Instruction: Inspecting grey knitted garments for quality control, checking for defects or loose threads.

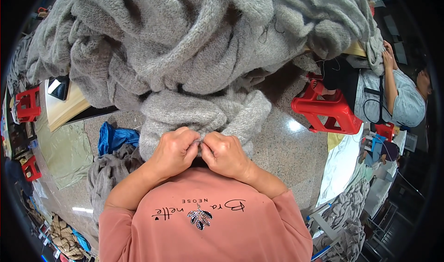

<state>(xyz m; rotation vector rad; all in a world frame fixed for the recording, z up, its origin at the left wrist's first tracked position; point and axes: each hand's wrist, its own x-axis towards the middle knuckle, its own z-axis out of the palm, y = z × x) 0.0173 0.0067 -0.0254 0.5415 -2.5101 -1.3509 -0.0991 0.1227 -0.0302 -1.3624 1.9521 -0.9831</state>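
Observation:
A thick grey knitted fabric (pixel 185 111) hangs down in front of me from a large heap. My left hand (pixel 175 150) and my right hand (pixel 223 152) meet close to my chest at its near edge. Both are closed, thumbs and fingertips pinched together on the knit, almost touching each other. The exact bit of fabric or yarn between the fingertips is too small to make out. Beyond my hands, the grey knit heap (pixel 152 44) covers most of the table in deep folds.
A phone (pixel 58 87) lies on the wooden table (pixel 69 109) at left. A red plastic stool (pixel 326 109) stands at right, near a seated person (pixel 393 93) handling grey knit. Blue cloth (pixel 115 138) and more grey knit (pixel 108 171) lie at my left.

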